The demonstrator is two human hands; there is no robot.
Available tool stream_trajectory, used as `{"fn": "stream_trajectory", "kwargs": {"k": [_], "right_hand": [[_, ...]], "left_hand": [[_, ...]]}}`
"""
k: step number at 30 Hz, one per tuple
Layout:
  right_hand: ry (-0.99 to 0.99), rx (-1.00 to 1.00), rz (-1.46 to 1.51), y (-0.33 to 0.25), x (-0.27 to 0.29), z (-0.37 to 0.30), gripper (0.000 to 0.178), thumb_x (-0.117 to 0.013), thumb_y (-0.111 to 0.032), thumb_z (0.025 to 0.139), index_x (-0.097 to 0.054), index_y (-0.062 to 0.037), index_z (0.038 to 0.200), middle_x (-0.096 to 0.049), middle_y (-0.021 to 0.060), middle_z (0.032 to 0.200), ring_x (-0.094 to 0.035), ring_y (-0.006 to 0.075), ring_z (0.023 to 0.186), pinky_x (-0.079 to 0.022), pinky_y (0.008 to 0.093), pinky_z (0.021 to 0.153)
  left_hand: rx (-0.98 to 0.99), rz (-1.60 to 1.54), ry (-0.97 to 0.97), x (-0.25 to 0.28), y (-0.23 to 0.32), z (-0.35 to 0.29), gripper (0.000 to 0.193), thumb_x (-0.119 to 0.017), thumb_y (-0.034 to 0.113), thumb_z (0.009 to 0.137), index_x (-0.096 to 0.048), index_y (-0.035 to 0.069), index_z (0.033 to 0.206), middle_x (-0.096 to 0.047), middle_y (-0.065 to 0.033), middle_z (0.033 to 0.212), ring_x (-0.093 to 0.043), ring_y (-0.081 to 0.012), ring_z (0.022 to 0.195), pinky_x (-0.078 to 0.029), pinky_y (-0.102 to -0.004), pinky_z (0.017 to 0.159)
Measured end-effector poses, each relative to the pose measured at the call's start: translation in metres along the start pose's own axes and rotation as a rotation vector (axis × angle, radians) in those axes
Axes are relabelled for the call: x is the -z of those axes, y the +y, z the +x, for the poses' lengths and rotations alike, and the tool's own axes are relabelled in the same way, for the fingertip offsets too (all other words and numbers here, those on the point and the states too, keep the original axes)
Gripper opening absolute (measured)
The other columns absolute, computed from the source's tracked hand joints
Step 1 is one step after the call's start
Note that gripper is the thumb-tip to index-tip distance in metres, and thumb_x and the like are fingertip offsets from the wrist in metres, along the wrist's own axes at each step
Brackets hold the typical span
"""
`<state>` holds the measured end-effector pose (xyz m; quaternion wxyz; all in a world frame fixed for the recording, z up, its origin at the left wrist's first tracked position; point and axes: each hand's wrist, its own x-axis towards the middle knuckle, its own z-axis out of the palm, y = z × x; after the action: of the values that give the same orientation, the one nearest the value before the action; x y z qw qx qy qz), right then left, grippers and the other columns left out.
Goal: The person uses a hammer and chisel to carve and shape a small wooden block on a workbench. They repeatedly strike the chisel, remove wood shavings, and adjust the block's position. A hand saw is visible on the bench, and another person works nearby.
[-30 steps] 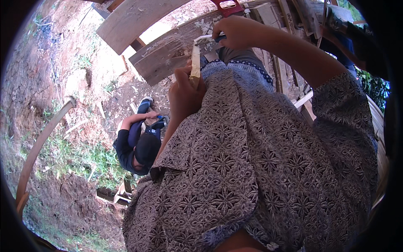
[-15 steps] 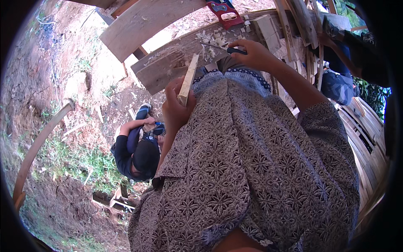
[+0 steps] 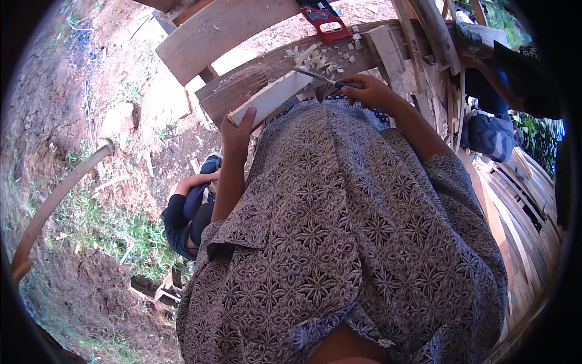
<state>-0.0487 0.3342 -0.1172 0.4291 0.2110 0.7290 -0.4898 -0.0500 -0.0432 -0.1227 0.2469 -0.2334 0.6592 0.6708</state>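
Observation:
My left hand [image 3: 240, 126] is closed round the near end of a pale strip of wood [image 3: 273, 97], which slants up and to the right over the plank bench. In my right hand [image 3: 368, 91] is a chisel-like tool [image 3: 321, 77] with a dark handle and a thin metal blade. Its blade reaches left to the far end of the strip, at or just over it; I cannot tell whether they touch. Small wood chips [image 3: 312, 59] lie on the bench plank [image 3: 279, 65] just beyond the blade.
A red-handled saw [image 3: 327, 27] rests at the bench's far side, near a wood block [image 3: 386, 48]. Another person [image 3: 185, 212] crouches at the left, and a second person's arm [image 3: 494, 79] shows at the right. Stacked wood strips [image 3: 515, 200] lie at the far right.
The strip has swung from nearly upright to a slant towards the right. My right hand has come down a little, and the blade now meets or overlaps the strip's end in view.

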Motion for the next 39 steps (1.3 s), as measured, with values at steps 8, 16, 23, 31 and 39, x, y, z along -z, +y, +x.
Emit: {"fn": "stream_trajectory", "kwargs": {"k": [8, 16, 23, 31, 39], "right_hand": [[0.265, 0.072, -0.045, 0.016, 0.001, 0.011, 0.047, -0.073, -0.037, 0.098, -0.071, 0.0005, 0.127, -0.076, 0.0102, 0.088, -0.073, 0.0128, 0.08, -0.056, 0.0304, 0.073], [0.227, 0.252, -0.032, -0.01, 0.006, -0.029, 0.044, -0.074, -0.034, 0.097, -0.074, 0.0001, 0.124, -0.076, 0.0105, 0.092, -0.071, 0.0146, 0.082, -0.054, 0.0304, 0.077], [0.309, 0.238, -0.045, 0.001, 0.001, -0.039, 0.041, -0.072, -0.031, 0.097, -0.074, -0.0006, 0.124, -0.075, 0.0078, 0.09, -0.069, 0.0143, 0.083, -0.053, 0.0323, 0.077], [0.265, 0.196, 0.056, 0.023, -0.026, -0.051, 0.038, -0.069, -0.029, 0.098, -0.074, -0.0022, 0.124, -0.074, 0.0049, 0.086, -0.066, 0.0117, 0.074, -0.051, 0.0305, 0.07], [0.201, 0.193, 0.1, 0.023, -0.033, -0.048, 0.037, -0.068, -0.027, 0.099, -0.074, -0.0025, 0.125, -0.075, 0.0053, 0.086, -0.064, 0.0102, 0.069, -0.05, 0.0297, 0.063]], "left_hand": [[0.111, 0.098, -0.094, 0.039, -0.008, 0.013, 0.042, -0.077, 0.017, 0.097, -0.066, 0.0, 0.134, -0.074, -0.0101, 0.111, -0.073, -0.0176, 0.094, -0.064, -0.0307, 0.076], [-0.116, 0.163, -0.139, 0.026, -0.008, -0.01, 0.039, -0.076, 0.012, 0.097, -0.067, 0.0, 0.133, -0.075, -0.0085, 0.109, -0.073, -0.0158, 0.092, -0.06, -0.0301, 0.083], [-0.613, 0.574, -0.057, 0.029, -0.004, -0.013, 0.043, -0.077, -0.001, 0.088, -0.072, 0.006, 0.13, -0.069, -0.0142, 0.123, -0.067, -0.027, 0.117, -0.055, -0.0367, 0.099], [-0.899, 1.209, -0.134, 0.039, -0.016, -0.028, 0.06, -0.071, -0.004, 0.08, -0.068, 0.02, 0.136, -0.058, -0.0133, 0.132, -0.064, -0.0367, 0.119, -0.057, -0.0462, 0.096], [-0.908, 1.375, -0.19, 0.038, -0.049, -0.014, 0.065, -0.064, 0.001, 0.09, -0.051, 0.024, 0.15, -0.049, -0.0189, 0.143, -0.063, -0.0419, 0.119, -0.058, -0.0511, 0.095]]}}
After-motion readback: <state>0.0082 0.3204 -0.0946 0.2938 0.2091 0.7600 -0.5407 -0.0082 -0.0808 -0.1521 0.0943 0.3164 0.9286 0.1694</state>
